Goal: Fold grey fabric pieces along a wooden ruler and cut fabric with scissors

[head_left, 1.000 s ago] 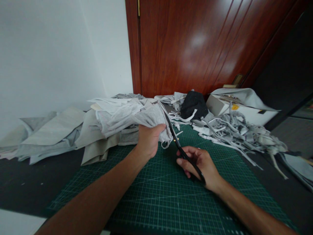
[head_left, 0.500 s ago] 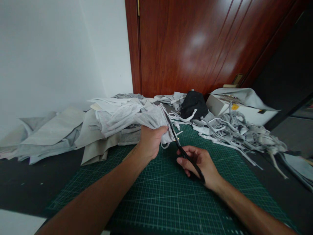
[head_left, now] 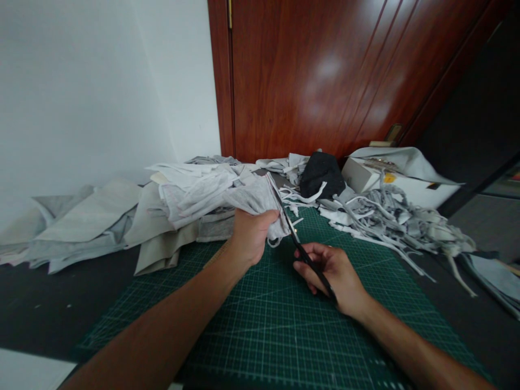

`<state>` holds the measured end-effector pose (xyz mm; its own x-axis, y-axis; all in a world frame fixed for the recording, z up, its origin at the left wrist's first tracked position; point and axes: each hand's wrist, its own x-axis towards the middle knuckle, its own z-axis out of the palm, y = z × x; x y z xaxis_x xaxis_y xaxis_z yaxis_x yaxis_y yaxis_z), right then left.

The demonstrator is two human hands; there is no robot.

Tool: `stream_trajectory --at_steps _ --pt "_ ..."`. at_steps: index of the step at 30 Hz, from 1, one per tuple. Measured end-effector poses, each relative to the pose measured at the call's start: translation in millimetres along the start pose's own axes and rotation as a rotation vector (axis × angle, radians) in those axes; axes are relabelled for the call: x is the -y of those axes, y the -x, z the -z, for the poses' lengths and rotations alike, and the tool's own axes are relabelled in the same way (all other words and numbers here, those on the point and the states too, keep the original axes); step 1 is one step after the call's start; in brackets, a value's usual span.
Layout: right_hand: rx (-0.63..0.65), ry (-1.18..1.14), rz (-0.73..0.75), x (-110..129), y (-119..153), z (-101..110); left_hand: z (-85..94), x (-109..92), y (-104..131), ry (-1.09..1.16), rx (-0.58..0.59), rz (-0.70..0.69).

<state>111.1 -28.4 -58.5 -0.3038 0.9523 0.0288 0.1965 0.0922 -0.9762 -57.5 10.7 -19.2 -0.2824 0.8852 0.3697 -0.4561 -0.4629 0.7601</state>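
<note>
Light grey fabric is gripped in my left hand, thumb on top, above the green cutting mat. My right hand is closed around the handles of black scissors. The scissor blades point up and away, lying along the right edge of the held fabric. A small loop of fabric hangs below that edge, just right of my left hand. Behind my left hand, the held piece overlaps a heap of pale cloth, so where one ends is hard to tell.
Larger grey cloth pieces lie at the left by the wall. Tangled grey strips cover the right side, before a white box. A black cloth item sits at the back, near the brown door.
The scissor handles have tilted slightly and look closer together in my right hand. My left hand and the fabric have hardly moved.
</note>
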Motion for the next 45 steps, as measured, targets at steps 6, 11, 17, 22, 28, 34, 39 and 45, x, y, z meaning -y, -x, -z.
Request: stream_trajectory --at_steps 6,11,17,22,28,34,39,45 --pt "-0.011 -0.035 0.020 -2.5 -1.3 1.4 -0.2 0.2 1.8 -0.007 0.001 0.026" --pt "-0.018 -0.057 0.014 -2.5 -1.8 2.9 1.0 5.6 4.4 -0.036 0.040 0.032" --pt "-0.019 -0.029 0.014 -2.6 -1.2 2.9 0.8 5.1 6.0 -0.053 0.036 0.050" --pt "-0.009 0.003 0.018 -2.8 -1.0 2.8 -1.2 2.4 6.3 -0.025 0.054 0.050" --pt "-0.026 0.007 0.026 -4.5 -1.6 1.1 -0.6 3.6 6.3 -0.029 0.055 0.051" --pt "-0.041 -0.041 0.020 -1.8 -1.6 2.5 1.0 7.3 6.9 -0.053 0.037 0.058" --pt "-0.062 -0.047 0.005 0.0 -1.9 2.0 1.6 10.1 7.6 -0.050 0.064 0.057" --pt "-0.067 -0.063 -0.005 2.0 -1.3 1.5 1.3 9.2 7.7 -0.046 0.089 0.052"
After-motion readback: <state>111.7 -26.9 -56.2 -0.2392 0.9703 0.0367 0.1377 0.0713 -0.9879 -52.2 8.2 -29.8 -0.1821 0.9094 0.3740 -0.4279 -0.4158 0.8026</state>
